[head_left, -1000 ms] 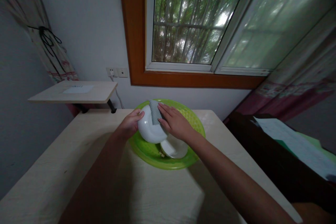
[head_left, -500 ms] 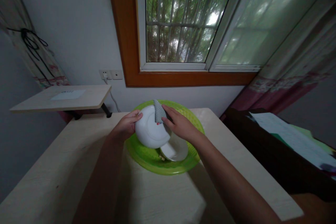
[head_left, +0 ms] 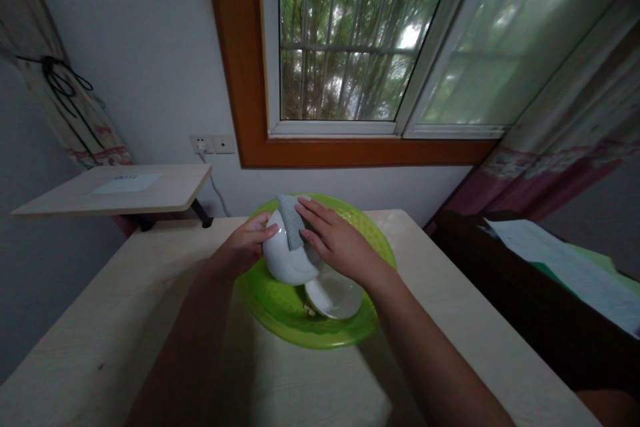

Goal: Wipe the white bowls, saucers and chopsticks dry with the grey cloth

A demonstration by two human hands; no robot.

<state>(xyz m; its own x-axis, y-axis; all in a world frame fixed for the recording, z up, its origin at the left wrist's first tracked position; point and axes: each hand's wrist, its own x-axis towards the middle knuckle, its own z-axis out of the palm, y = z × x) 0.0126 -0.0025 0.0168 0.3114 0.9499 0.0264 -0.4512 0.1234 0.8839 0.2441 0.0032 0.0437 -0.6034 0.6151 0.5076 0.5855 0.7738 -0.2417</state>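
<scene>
Over a green basin (head_left: 320, 340), my left hand (head_left: 245, 245) grips a white bowl (head_left: 286, 267) by its left edge, thumb on the outer surface. The bowl is tilted with its underside facing me. A grey textured cloth (head_left: 293, 221) lies against that underside, held there by my right hand (head_left: 334, 235), whose fingers press on it. Inside the basin, below the held bowl, rests a second white dish (head_left: 336, 298). A small pale yellowish thing (head_left: 309, 310) sits beside that dish, too small to name.
The basin stands on a pale wooden table (head_left: 295, 387). At the left rises a small raised shelf (head_left: 150, 197) with a paper label. A wall socket (head_left: 213, 144) and window are behind. To the right, papers (head_left: 545, 247) lie on a dark surface.
The bowl has turned in my left hand, and its red mark is now out of sight. My right hand and the cloth have shifted slightly left across the bowl's underside.
</scene>
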